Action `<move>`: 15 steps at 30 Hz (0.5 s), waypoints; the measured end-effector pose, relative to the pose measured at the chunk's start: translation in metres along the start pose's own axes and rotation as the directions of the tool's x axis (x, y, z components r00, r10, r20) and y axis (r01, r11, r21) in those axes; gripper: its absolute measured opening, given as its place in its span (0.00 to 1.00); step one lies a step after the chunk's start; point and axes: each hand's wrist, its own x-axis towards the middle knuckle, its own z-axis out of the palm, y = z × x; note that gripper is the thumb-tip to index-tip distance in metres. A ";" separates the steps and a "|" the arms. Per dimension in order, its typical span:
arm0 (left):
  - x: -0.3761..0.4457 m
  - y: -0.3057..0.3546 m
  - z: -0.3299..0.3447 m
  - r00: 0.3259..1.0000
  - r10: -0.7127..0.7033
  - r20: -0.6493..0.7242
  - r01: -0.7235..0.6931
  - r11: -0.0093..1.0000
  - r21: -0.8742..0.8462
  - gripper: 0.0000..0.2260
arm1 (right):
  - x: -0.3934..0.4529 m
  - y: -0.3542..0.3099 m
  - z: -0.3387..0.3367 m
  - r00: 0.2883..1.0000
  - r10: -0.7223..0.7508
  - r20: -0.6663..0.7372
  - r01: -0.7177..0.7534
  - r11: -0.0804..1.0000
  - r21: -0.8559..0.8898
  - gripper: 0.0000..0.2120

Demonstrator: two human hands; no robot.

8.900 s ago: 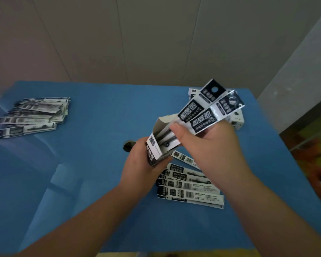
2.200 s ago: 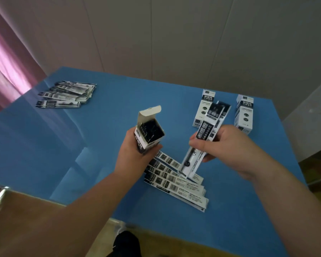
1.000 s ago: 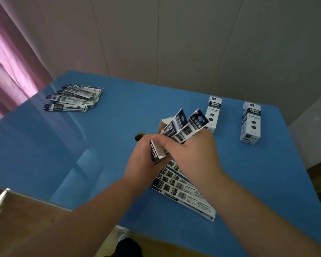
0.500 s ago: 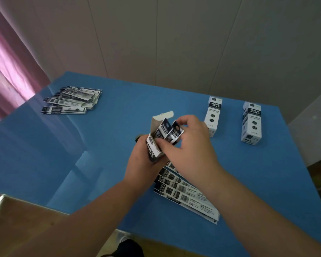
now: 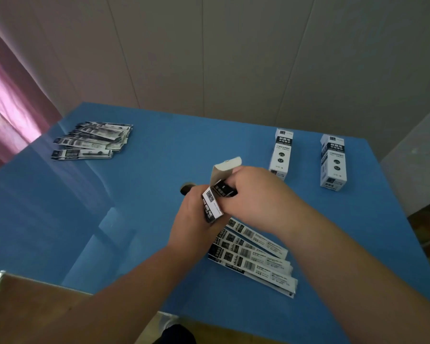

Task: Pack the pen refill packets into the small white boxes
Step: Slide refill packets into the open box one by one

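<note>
My left hand (image 5: 193, 219) grips a small white box (image 5: 212, 206) above the middle of the blue table (image 5: 147, 170), its top flap (image 5: 225, 167) standing open. My right hand (image 5: 253, 194) is at the box's mouth, fingers curled over the black tops of the refill packets (image 5: 224, 189) sunk inside it. A fanned stack of refill packets (image 5: 253, 256) lies on the table just below my hands. A second pile of packets (image 5: 92, 140) lies at the far left.
Two upright white boxes stand at the back right, one (image 5: 281, 152) behind my right hand and one (image 5: 332, 162) nearer the table's right edge. A small dark round hole (image 5: 187, 188) shows beside my left hand. A pink curtain (image 5: 8, 100) hangs at the left.
The packets that stuck out of the box a second ago have gone down into it under my right hand. My left hand has kept the box in place.
</note>
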 end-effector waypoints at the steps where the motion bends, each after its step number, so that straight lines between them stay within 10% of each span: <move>1: 0.000 0.003 -0.001 1.000 0.017 -0.006 -0.017 1.000 -0.006 0.11 | -0.002 0.001 -0.002 0.999 -0.016 -0.038 0.016 1.000 0.005 0.12; 8: 0.003 0.003 0.000 1.000 0.009 0.005 -0.009 1.000 0.002 0.12 | -0.007 0.006 -0.002 0.996 -0.089 -0.030 0.090 0.995 0.035 0.19; 10: 0.000 -0.001 0.000 1.000 -0.023 -0.020 0.023 0.999 -0.036 0.16 | -0.008 0.014 -0.002 0.987 -0.132 -0.089 0.152 0.945 0.288 0.10; 13: -0.003 0.001 -0.004 0.990 -0.111 -0.089 0.105 0.992 -0.067 0.23 | -0.010 0.041 0.001 0.958 0.051 -0.281 0.140 0.773 0.619 0.08; 15: -0.003 0.000 -0.006 0.986 -0.139 -0.091 0.133 0.989 -0.063 0.24 | -0.009 0.065 0.009 0.962 0.154 -0.227 -0.017 0.860 0.511 0.13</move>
